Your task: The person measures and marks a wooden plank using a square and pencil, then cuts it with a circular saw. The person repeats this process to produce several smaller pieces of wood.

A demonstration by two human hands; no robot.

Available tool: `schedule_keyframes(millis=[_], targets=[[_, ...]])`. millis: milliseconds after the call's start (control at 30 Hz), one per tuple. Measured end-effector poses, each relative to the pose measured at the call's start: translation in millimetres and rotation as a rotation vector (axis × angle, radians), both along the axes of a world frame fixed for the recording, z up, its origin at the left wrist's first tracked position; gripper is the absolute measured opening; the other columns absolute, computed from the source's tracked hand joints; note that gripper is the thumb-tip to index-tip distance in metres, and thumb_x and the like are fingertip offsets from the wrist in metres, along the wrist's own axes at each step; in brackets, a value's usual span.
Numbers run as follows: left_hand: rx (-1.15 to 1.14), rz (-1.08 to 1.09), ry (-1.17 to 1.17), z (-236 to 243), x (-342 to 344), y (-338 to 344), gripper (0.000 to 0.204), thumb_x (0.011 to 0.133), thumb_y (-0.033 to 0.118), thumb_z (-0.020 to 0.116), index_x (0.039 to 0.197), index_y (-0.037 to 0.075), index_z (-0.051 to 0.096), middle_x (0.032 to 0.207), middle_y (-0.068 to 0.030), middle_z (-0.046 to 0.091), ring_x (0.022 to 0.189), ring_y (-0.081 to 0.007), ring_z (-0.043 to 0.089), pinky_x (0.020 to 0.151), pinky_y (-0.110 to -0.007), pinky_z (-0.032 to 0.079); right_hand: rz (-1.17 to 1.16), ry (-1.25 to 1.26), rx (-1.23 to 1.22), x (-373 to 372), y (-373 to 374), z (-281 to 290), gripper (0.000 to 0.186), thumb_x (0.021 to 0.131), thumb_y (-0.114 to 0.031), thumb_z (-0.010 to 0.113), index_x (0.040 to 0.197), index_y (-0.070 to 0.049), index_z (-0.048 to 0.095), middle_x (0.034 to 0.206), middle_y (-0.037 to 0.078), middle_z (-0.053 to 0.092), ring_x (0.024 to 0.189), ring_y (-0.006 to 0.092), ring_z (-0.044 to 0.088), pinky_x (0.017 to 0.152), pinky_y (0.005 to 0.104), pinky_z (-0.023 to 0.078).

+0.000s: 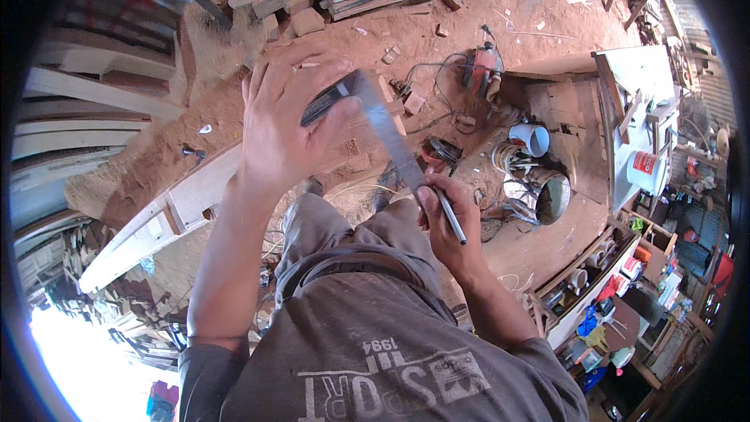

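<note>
Try square [388, 134] slants across the middle of the frame, held above a dusty reddish floor [562, 31]. A white-topped bench [644, 70] stands at the right, a long pale board [199, 194] runs through left centre, and a red power tool [483, 70] rests right of the upper centre. The left hand [285, 121], its fingers spread and blurred, is about the square's dark stock; whether it truly grips, I cannot tell. The right hand [466, 211] is closed on the blade's other end, pinching also a slim dark rod [453, 220], perhaps a pencil. To handle the square well, I would carry its weight at the stock, keep fingertips off the blade's edges, and stop the rod from sliding along the metal. Writing shows largest on the grey shirt [336, 309], pale capitals and digits standing upside down; smaller, a white bucket [647, 176] on the bench bears a red label with light lettering.
</note>
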State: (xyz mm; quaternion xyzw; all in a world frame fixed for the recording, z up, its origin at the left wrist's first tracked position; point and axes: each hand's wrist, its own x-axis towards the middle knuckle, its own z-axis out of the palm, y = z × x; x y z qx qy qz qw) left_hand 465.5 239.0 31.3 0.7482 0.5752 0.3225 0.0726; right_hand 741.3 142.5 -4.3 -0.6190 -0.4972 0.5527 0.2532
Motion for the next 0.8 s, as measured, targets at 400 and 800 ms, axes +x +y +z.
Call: schedule_keyframes(millis=[400,800], targets=[[-0.044,-0.043,-0.076,-62,8,0,0.031,0.09,0.021,0.084,0.118,0.009,0.08,0.108,-0.011,0.07,0.103,-0.0325,0.067,0.091,-0.045,0.053,-0.139,0.247,-0.237,-5,-35,-10,0.036,0.113,-0.027,0.06,0.131,0.004,0.063,0.1,0.007,0.069,0.083,0.0143,0.071,0.073,0.0287,0.056],[-0.034,-0.059,-0.021,-65,4,-4,0.033,0.091,0.022,0.083,0.122,0.011,0.081,0.104,-0.0108,0.066,0.094,-0.0305,0.063,0.084,-0.043,0.053,-0.04,-0.015,0.322,-12,58,16,0.029,0.111,-0.02,0.063,0.13,0.001,0.071,0.098,0.005,0.071,0.075,0.0052,0.058,0.064,0.0225,0.047]])
